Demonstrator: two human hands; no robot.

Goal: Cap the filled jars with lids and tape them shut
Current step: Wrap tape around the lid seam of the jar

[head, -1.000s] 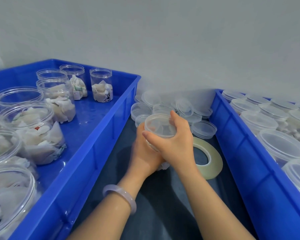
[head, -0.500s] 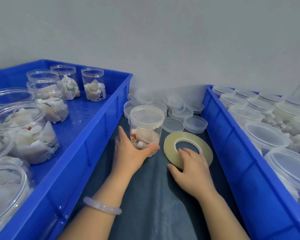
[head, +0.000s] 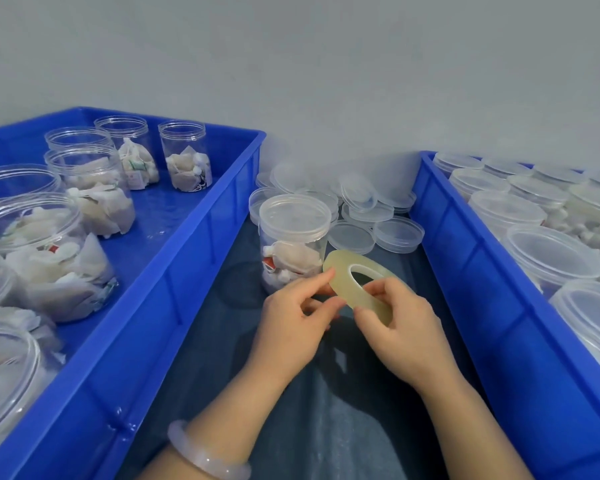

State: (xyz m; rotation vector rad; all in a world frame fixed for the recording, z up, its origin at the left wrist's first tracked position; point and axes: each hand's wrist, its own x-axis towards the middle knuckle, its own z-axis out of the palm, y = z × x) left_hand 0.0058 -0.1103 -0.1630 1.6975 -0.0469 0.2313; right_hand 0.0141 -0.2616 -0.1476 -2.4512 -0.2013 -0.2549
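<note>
A clear filled jar (head: pixel 293 249) with a lid (head: pixel 294 216) on it stands upright on the dark cloth between two blue crates. Just in front of it, a flat yellowish roll of tape (head: pixel 347 278) is lifted off the cloth and tilted. My right hand (head: pixel 400 332) grips the roll's near rim, thumb and fingers curled round it. My left hand (head: pixel 293 322) pinches at the roll's left edge with fingertips; the jar stands free behind it.
The left blue crate (head: pixel 174 271) holds several uncapped filled jars. The right blue crate (head: pixel 471 271) holds several capped jars. Loose clear lids (head: pixel 371 216) are piled on the cloth behind the jar, against the grey wall.
My left hand let go of the capped jar and came to the tape. My right hand lifted the roll from the cloth, where it lay flat half a second ago.
</note>
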